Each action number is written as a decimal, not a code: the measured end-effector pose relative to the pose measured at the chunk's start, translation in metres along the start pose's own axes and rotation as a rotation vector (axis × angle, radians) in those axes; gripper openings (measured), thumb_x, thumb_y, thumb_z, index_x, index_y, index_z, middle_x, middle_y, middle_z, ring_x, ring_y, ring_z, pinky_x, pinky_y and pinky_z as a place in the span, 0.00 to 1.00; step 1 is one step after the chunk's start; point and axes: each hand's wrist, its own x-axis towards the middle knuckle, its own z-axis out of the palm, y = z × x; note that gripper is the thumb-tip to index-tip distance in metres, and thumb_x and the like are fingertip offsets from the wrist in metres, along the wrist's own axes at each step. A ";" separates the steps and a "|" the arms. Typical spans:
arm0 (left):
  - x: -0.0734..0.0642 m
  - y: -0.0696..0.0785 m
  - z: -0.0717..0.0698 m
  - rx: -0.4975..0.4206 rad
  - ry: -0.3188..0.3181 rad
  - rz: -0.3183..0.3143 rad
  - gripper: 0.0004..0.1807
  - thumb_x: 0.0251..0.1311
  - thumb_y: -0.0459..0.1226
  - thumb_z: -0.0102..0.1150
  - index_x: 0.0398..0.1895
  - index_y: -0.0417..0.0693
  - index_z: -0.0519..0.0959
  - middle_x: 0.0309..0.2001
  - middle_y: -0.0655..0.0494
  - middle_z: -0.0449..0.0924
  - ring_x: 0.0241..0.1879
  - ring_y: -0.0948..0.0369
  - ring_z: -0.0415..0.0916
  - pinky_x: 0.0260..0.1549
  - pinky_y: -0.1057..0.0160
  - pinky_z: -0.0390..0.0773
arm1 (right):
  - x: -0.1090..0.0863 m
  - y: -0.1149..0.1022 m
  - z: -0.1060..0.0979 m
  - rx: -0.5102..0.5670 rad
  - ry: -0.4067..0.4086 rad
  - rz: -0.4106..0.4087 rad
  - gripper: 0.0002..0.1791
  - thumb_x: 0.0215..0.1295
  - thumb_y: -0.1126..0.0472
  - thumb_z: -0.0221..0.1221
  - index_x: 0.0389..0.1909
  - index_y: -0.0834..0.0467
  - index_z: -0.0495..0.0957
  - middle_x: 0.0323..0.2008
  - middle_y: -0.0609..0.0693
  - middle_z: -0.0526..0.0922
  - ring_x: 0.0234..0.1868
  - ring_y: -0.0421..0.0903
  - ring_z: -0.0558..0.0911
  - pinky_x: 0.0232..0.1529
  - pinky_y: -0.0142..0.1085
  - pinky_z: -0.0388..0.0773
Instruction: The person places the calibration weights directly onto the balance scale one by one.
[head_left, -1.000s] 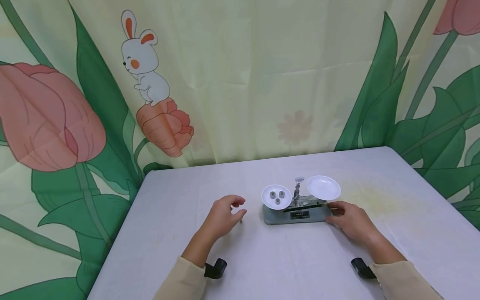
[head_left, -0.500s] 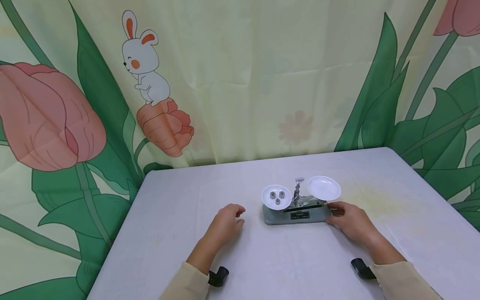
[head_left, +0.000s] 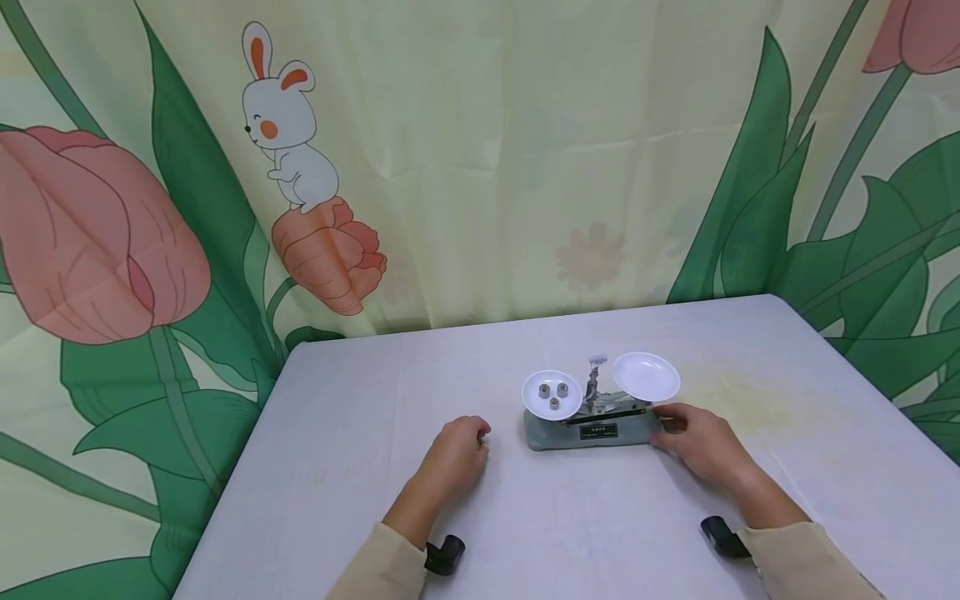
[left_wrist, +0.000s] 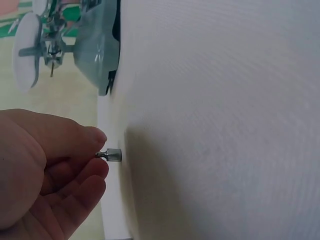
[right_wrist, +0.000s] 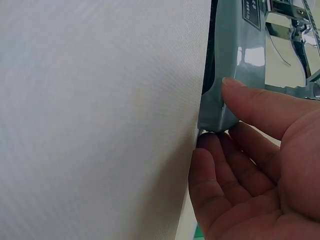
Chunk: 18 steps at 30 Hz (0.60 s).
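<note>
Between thumb and fingertips, my left hand pinches the thin knob of a small metal weight; its base is right at the tablecloth, left of the balance scale. On the scale's left pan sit three similar small weights, while the white right pan bears nothing. My right hand holds the right end of the grey base. The right wrist view shows the thumb on the base's front side and the other fingers curled around its end.
A white cloth covers the table. Behind it hangs a curtain printed with a rabbit, tulips and leaves. A black wrist camera juts from the left sleeve, another black wrist camera from the right.
The left hand has lowered slightly toward me, and its spread thumb and fingers have closed on the small weight standing on the table. The right hand and the scale have stayed put.
</note>
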 end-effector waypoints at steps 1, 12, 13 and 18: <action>0.000 0.000 0.001 -0.001 -0.005 -0.005 0.11 0.59 0.29 0.69 0.45 0.41 0.82 0.38 0.53 0.81 0.41 0.56 0.78 0.45 0.56 0.81 | 0.000 0.000 0.000 0.002 0.000 0.003 0.32 0.64 0.61 0.65 0.64 0.72 0.69 0.59 0.72 0.75 0.60 0.68 0.74 0.57 0.62 0.69; 0.001 0.002 0.008 -0.018 -0.023 -0.002 0.08 0.59 0.28 0.68 0.41 0.42 0.82 0.35 0.55 0.81 0.36 0.58 0.77 0.42 0.56 0.80 | -0.001 0.000 0.001 0.010 -0.002 0.006 0.32 0.64 0.61 0.65 0.65 0.71 0.68 0.60 0.72 0.74 0.60 0.68 0.74 0.57 0.62 0.70; 0.001 0.002 0.008 -0.018 -0.022 0.000 0.07 0.59 0.28 0.68 0.40 0.43 0.82 0.34 0.55 0.80 0.36 0.58 0.76 0.42 0.56 0.80 | -0.001 0.000 0.001 0.011 -0.003 0.008 0.32 0.64 0.61 0.65 0.65 0.71 0.68 0.60 0.72 0.74 0.60 0.68 0.74 0.57 0.62 0.70; 0.000 0.005 0.006 -0.036 -0.003 0.005 0.05 0.61 0.30 0.67 0.38 0.45 0.81 0.31 0.58 0.77 0.33 0.60 0.74 0.39 0.60 0.81 | -0.001 0.000 0.000 0.013 -0.010 0.015 0.32 0.65 0.61 0.65 0.65 0.71 0.68 0.60 0.71 0.74 0.60 0.68 0.73 0.57 0.62 0.70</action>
